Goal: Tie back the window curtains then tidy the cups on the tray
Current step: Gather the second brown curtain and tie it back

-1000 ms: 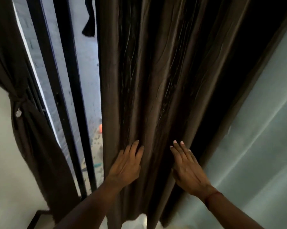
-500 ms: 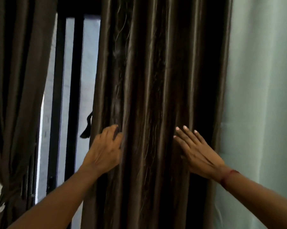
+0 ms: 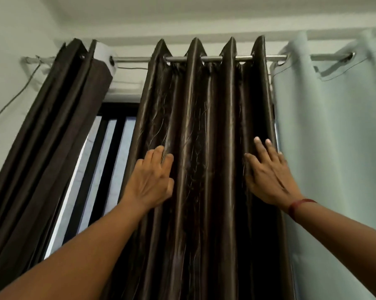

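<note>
A glossy dark brown curtain (image 3: 206,126) hangs in folds from a metal rod (image 3: 137,59) in front of me. My left hand (image 3: 149,182) lies flat on its left folds, fingertips tucked into a pleat. My right hand (image 3: 267,172) presses flat against its right edge, fingers spread, holding nothing. A second dark brown curtain (image 3: 52,118) hangs bunched at the left. No cups or tray are in view.
A pale blue-green curtain (image 3: 334,148) hangs on the same rod at the right. Between the brown curtains the window (image 3: 104,169) shows dark vertical bars and daylight. A thin cord (image 3: 13,98) runs down the left wall. White ceiling above.
The view has tilted up from the curtain's lower part to the rod and ceiling. Both hands have slid upward along the middle curtain and stayed flat on it.
</note>
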